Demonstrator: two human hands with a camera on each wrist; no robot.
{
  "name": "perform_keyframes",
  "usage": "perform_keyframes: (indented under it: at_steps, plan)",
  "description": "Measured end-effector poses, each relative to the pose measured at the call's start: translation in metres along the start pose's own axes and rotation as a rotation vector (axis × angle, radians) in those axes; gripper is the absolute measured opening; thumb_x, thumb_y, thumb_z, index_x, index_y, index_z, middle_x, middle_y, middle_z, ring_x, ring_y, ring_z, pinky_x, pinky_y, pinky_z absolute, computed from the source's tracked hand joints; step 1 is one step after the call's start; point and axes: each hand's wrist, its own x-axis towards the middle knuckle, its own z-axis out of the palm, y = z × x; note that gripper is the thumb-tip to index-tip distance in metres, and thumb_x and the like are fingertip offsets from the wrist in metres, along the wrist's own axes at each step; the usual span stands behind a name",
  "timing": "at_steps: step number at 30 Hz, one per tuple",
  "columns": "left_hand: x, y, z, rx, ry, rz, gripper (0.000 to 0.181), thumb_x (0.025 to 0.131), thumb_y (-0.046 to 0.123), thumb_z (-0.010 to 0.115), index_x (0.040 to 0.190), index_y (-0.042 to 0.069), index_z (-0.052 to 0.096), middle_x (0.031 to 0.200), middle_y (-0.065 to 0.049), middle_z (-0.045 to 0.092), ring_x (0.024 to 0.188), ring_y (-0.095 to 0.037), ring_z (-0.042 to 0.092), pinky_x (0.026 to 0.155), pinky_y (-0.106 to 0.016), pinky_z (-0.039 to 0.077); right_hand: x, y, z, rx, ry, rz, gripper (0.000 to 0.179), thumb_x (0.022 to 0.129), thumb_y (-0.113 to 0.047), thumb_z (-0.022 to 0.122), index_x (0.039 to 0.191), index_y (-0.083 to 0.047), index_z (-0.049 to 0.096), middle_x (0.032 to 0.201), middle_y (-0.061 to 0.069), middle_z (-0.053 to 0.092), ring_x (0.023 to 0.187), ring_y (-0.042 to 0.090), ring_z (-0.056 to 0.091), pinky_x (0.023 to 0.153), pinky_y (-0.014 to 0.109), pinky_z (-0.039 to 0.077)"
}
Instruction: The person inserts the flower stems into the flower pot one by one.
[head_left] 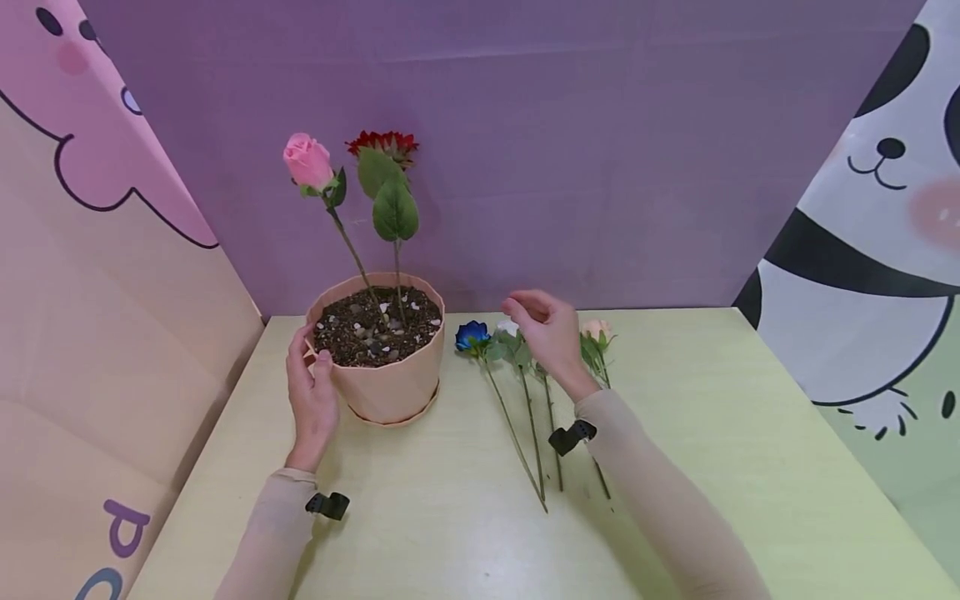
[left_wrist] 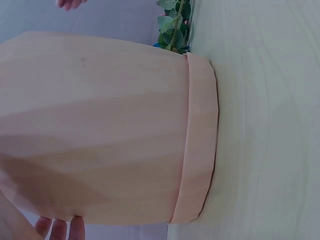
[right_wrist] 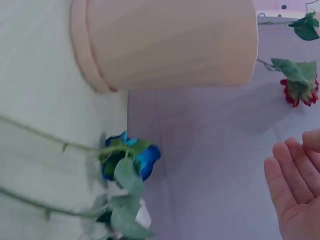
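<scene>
My left hand (head_left: 313,407) holds the side of a pale peach flowerpot (head_left: 386,390), its thumb near the rim and its fingers wrapped round the left side. Dark soil with small stones (head_left: 375,333) fills the pot. A pink rose (head_left: 308,162) and a red flower (head_left: 384,145) with broad green leaves stand in it. Raised over the flowers lying on the table, my right hand (head_left: 550,333) holds nothing, fingers loosely bent. Below and around it lie a blue rose (head_left: 472,336), a white flower (head_left: 507,327) and a peach rose (head_left: 596,329); another stem's bloom is hidden behind the hand.
The pale table (head_left: 450,533) meets a purple backdrop (head_left: 600,167) at its far edge. Printed cloth panels stand on both sides, a panda (head_left: 888,208) on the right one. The stems of the lying flowers point toward the near edge.
</scene>
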Motion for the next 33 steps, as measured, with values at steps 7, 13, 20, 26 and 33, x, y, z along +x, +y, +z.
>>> perform_keyframes:
  at_steps: [7,13,20,26,33]
  plan:
    - [0.0,0.0,-0.001,-0.001,-0.007,-0.004,0.054,0.109,0.024,0.042,0.16,0.007,0.04,0.163,-0.019,0.042,0.132,-0.038,0.044,0.11,-0.051,0.033,-0.009,0.018,-0.023,-0.021,0.016,0.064,0.03,0.1,-0.026,0.075,0.121,-0.004,0.078,0.113,0.02,0.08,0.088,0.007,0.075,0.075,0.017,0.056]
    - [0.0,0.0,-0.001,0.002,-0.011,-0.011,0.053,0.11,0.022,0.042,0.161,0.008,0.039,0.163,-0.019,0.041,0.131,-0.038,0.044,0.11,-0.052,0.033,-0.015,0.028,-0.044,-0.079,0.017,0.105,0.035,0.101,-0.027,0.074,0.125,-0.003,0.076,0.12,0.02,0.078,0.09,-0.003,0.07,0.078,0.013,0.055]
    - [-0.001,0.0,-0.001,0.006,-0.01,-0.027,0.053,0.109,0.023,0.041,0.161,0.008,0.039,0.163,-0.02,0.041,0.131,-0.039,0.044,0.109,-0.053,0.034,-0.024,0.046,-0.069,-0.131,0.038,0.162,0.035,0.103,-0.027,0.07,0.128,-0.002,0.074,0.124,0.022,0.076,0.087,-0.006,0.07,0.077,0.015,0.057]
    - [-0.002,-0.001,0.0,0.005,-0.007,-0.025,0.053,0.11,0.023,0.041,0.161,0.008,0.039,0.163,-0.02,0.041,0.131,-0.039,0.044,0.109,-0.053,0.034,-0.035,0.065,-0.093,-0.174,0.038,0.235,0.04,0.103,-0.031,0.07,0.13,-0.001,0.073,0.125,0.023,0.075,0.083,-0.009,0.067,0.075,0.019,0.059]
    - [-0.001,-0.001,0.0,0.0,0.0,-0.005,0.054,0.11,0.027,0.042,0.161,0.007,0.04,0.163,-0.02,0.041,0.13,-0.038,0.044,0.109,-0.051,0.032,-0.051,0.09,-0.118,-0.224,0.011,0.302,0.045,0.105,-0.032,0.067,0.136,0.0,0.069,0.132,0.024,0.072,0.091,-0.003,0.07,0.08,0.026,0.062]
